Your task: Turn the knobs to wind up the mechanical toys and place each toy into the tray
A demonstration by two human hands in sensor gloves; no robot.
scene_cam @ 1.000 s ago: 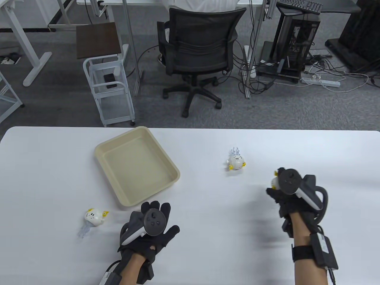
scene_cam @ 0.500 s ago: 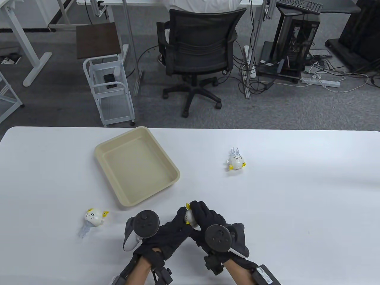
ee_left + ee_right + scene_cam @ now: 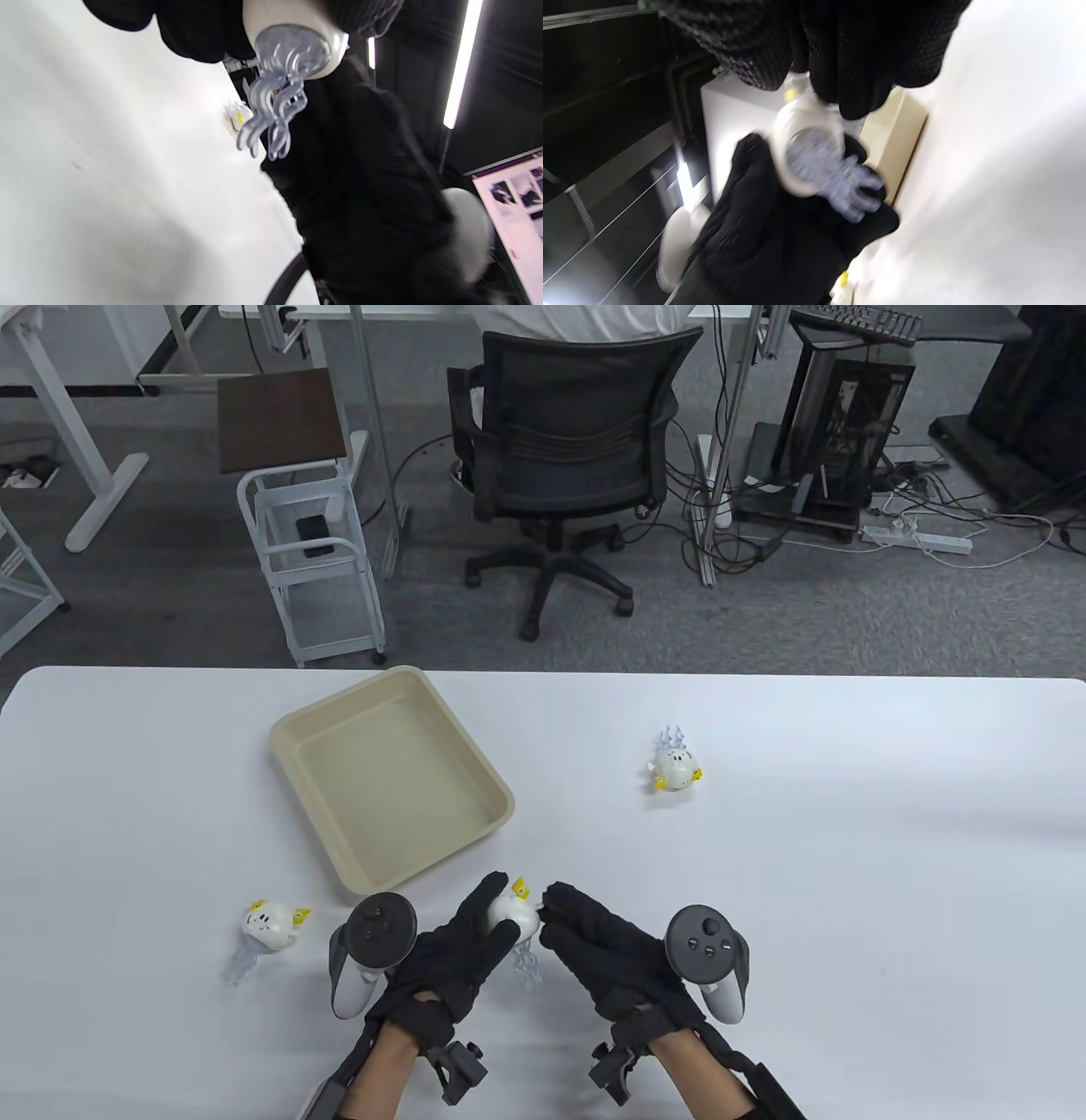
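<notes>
black knit-gloved left hand (image 3: 454,954) curls around a round white plastic wind-up toy with clear wavy legs (image 3: 513,912) at lower centre; black-gloved right hand (image 3: 607,950) pinches its right side with its fingertips; glossy beige plastic tray (image 3: 293,725) lies up-left, apart

Tray (image 3: 293,728) left of far toy (image 3: 675,768)

No text, label, brand, number or sign can be read in any view. The screen (image 3: 515,199) at the right edge of the left wrist view shows only blurred pictures, and the buttons on the hand trackers (image 3: 705,935) carry marks too small to make out.
</notes>
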